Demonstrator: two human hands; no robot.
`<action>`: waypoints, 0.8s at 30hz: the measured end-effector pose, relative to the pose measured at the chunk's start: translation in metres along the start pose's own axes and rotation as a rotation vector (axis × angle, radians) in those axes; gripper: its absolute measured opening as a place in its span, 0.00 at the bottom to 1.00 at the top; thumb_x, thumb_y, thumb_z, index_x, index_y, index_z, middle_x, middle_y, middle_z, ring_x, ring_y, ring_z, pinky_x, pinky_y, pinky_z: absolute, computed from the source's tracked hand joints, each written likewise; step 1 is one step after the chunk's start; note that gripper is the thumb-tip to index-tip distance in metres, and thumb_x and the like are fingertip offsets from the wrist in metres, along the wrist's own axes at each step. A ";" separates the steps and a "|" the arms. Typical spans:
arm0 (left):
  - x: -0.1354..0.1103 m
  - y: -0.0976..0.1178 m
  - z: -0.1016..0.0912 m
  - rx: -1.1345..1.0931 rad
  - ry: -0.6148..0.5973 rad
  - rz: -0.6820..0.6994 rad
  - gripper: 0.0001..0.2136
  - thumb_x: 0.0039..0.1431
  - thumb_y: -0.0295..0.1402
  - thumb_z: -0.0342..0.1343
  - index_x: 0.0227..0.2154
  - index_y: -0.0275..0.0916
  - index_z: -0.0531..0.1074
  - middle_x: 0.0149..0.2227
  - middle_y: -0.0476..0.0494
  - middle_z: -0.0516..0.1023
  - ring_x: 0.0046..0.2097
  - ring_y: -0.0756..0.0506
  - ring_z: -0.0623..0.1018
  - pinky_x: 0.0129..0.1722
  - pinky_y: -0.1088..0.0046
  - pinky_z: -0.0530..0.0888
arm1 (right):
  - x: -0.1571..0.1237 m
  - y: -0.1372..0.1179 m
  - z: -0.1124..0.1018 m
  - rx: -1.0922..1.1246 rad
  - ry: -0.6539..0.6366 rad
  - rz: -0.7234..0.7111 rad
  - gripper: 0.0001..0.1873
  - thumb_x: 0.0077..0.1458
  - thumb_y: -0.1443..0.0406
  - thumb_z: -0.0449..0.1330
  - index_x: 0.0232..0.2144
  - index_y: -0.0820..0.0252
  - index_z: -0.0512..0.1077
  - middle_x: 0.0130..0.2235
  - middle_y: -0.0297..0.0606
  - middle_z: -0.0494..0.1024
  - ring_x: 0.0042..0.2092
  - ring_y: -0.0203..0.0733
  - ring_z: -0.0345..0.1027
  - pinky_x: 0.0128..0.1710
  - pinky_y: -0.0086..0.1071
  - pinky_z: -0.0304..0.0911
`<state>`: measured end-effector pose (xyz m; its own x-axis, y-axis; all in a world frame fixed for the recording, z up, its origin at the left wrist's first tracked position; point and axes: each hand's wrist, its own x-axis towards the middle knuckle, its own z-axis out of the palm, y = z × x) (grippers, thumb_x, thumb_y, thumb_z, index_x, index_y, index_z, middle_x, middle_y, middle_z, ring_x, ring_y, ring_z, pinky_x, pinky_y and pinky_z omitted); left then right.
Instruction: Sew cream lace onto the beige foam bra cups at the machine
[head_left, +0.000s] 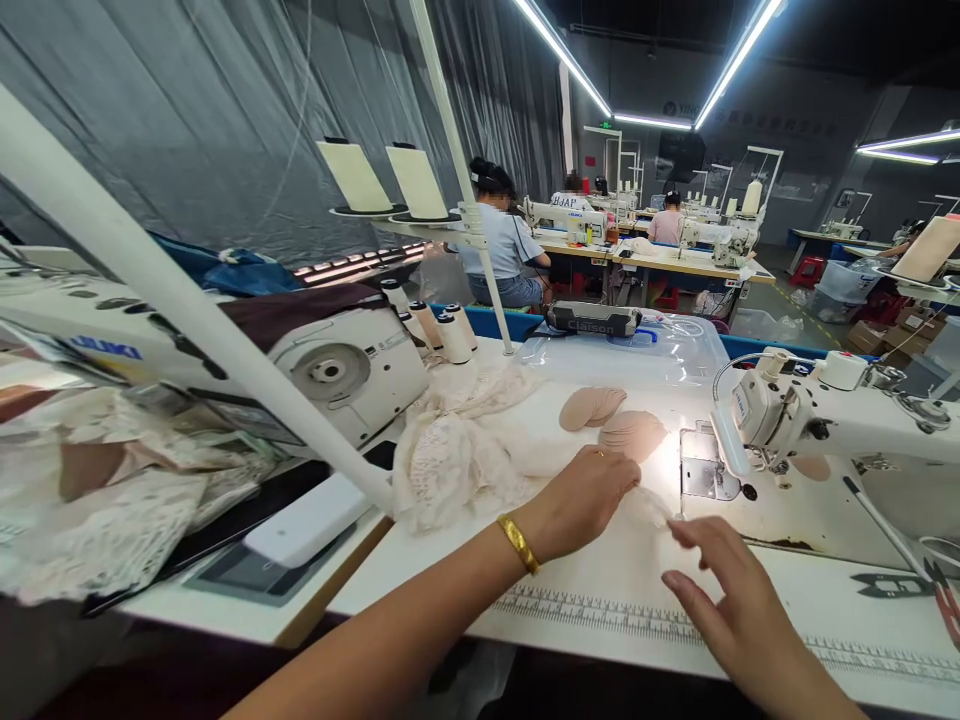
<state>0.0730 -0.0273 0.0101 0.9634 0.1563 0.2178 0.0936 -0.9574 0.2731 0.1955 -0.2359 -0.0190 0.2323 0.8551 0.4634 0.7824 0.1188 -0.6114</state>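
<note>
My left hand (589,500), with a gold bracelet at the wrist, is closed in a pinch over the table. From its fingertips a small sheer pale piece of fabric (654,506) stretches toward the right. My right hand (731,590) has thumb and fingers apart; its fingertips are at the fabric's right edge, and I cannot tell whether they touch it. Just beyond my left hand lie two stacks of beige oval pads (632,434). Cream lace fabric (457,465) is heaped to the left. The sewing machine's needle area (709,465) is lit, right of the pads.
A second sewing machine (330,370) and a white stand pole (225,310) are on the left. Thread cones (456,338) stand behind the lace. A measuring tape strip (592,608) runs along the front edge. Thread snips (889,584) lie at right. Co-workers sit farther back.
</note>
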 end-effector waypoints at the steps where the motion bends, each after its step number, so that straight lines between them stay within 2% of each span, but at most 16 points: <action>1: 0.000 0.006 -0.006 -0.079 -0.013 0.021 0.10 0.67 0.23 0.46 0.38 0.38 0.71 0.37 0.44 0.78 0.40 0.43 0.75 0.45 0.63 0.69 | 0.006 -0.004 0.003 -0.023 0.079 -0.020 0.22 0.67 0.59 0.58 0.61 0.52 0.65 0.53 0.46 0.74 0.52 0.51 0.71 0.47 0.42 0.72; 3: -0.001 0.017 -0.015 -0.294 -0.043 0.047 0.09 0.69 0.27 0.45 0.40 0.39 0.70 0.39 0.44 0.77 0.41 0.44 0.75 0.44 0.67 0.69 | 0.017 -0.006 0.005 -0.018 0.144 -0.023 0.25 0.66 0.59 0.59 0.63 0.52 0.63 0.54 0.47 0.73 0.54 0.53 0.68 0.51 0.47 0.70; 6: -0.004 0.024 -0.012 -0.736 -0.041 -0.070 0.10 0.70 0.40 0.48 0.43 0.40 0.70 0.36 0.48 0.74 0.38 0.47 0.73 0.38 0.71 0.69 | 0.027 0.002 0.006 0.174 0.118 0.153 0.14 0.67 0.59 0.55 0.53 0.53 0.70 0.38 0.38 0.74 0.39 0.45 0.70 0.39 0.38 0.70; 8: -0.007 0.020 0.001 -0.989 -0.069 -0.179 0.16 0.62 0.44 0.58 0.46 0.40 0.69 0.35 0.49 0.72 0.35 0.48 0.71 0.35 0.72 0.68 | 0.028 0.014 0.008 0.318 0.125 0.333 0.13 0.66 0.56 0.55 0.46 0.55 0.71 0.32 0.34 0.70 0.32 0.41 0.67 0.32 0.34 0.67; 10: -0.010 0.015 0.016 -1.121 -0.131 -0.268 0.19 0.55 0.43 0.65 0.44 0.38 0.71 0.35 0.49 0.72 0.35 0.48 0.71 0.37 0.71 0.69 | 0.024 0.026 0.009 0.409 0.114 0.451 0.15 0.64 0.53 0.57 0.42 0.57 0.72 0.30 0.33 0.69 0.31 0.41 0.65 0.31 0.32 0.64; 12: -0.014 0.012 0.028 -1.132 -0.133 -0.358 0.16 0.55 0.43 0.64 0.38 0.36 0.72 0.34 0.48 0.72 0.37 0.47 0.72 0.40 0.68 0.70 | 0.020 0.035 0.008 0.452 0.069 0.492 0.16 0.63 0.51 0.57 0.38 0.57 0.72 0.29 0.32 0.67 0.31 0.40 0.63 0.30 0.32 0.61; 14: -0.017 0.016 0.033 -1.118 -0.082 -0.391 0.16 0.59 0.46 0.60 0.37 0.36 0.72 0.37 0.44 0.74 0.42 0.43 0.74 0.45 0.64 0.71 | 0.019 0.038 0.007 0.463 0.024 0.498 0.16 0.63 0.50 0.56 0.35 0.57 0.71 0.28 0.30 0.65 0.30 0.39 0.61 0.30 0.31 0.59; 16: -0.020 0.026 0.034 -1.043 -0.022 -0.340 0.22 0.54 0.46 0.65 0.46 0.39 0.71 0.49 0.40 0.74 0.53 0.38 0.72 0.54 0.59 0.70 | 0.019 0.036 0.005 0.435 0.024 0.501 0.17 0.63 0.50 0.56 0.34 0.56 0.69 0.27 0.29 0.64 0.30 0.39 0.59 0.29 0.31 0.58; 18: -0.021 0.036 0.035 -0.900 0.027 -0.260 0.31 0.48 0.41 0.70 0.54 0.43 0.67 0.57 0.39 0.70 0.59 0.37 0.68 0.60 0.57 0.66 | 0.021 0.031 0.003 0.389 0.046 0.505 0.17 0.63 0.50 0.56 0.32 0.56 0.67 0.27 0.29 0.64 0.29 0.39 0.59 0.29 0.31 0.57; 19: -0.021 0.040 0.035 -0.823 0.039 -0.243 0.29 0.50 0.38 0.68 0.55 0.43 0.67 0.56 0.40 0.71 0.57 0.38 0.69 0.59 0.58 0.66 | 0.022 0.029 0.003 0.367 0.052 0.502 0.18 0.63 0.49 0.55 0.30 0.55 0.65 0.26 0.29 0.63 0.29 0.39 0.59 0.28 0.30 0.56; 20: -0.020 0.043 0.036 -0.759 0.044 -0.248 0.23 0.54 0.36 0.64 0.52 0.43 0.68 0.52 0.42 0.73 0.52 0.40 0.72 0.55 0.60 0.68 | 0.022 0.027 0.002 0.346 0.054 0.490 0.18 0.63 0.49 0.55 0.29 0.55 0.64 0.26 0.29 0.64 0.29 0.38 0.59 0.28 0.31 0.56; 22: -0.018 0.043 0.038 -0.702 0.037 -0.302 0.09 0.62 0.35 0.54 0.44 0.41 0.71 0.38 0.48 0.74 0.40 0.44 0.72 0.43 0.66 0.70 | 0.023 0.026 0.001 0.303 0.047 0.444 0.17 0.63 0.51 0.55 0.31 0.56 0.67 0.28 0.30 0.66 0.29 0.39 0.61 0.29 0.31 0.58; 24: -0.016 0.040 0.038 -0.712 0.017 -0.336 0.08 0.64 0.38 0.51 0.41 0.41 0.71 0.30 0.51 0.70 0.33 0.46 0.69 0.35 0.70 0.66 | 0.023 0.026 0.000 0.273 0.024 0.393 0.13 0.64 0.53 0.56 0.39 0.55 0.71 0.30 0.31 0.69 0.31 0.39 0.63 0.32 0.31 0.61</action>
<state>0.0706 -0.0769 -0.0180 0.9075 0.4189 0.0301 0.1898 -0.4731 0.8603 0.2215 -0.2133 -0.0244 0.4958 0.8504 0.1759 0.4529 -0.0804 -0.8879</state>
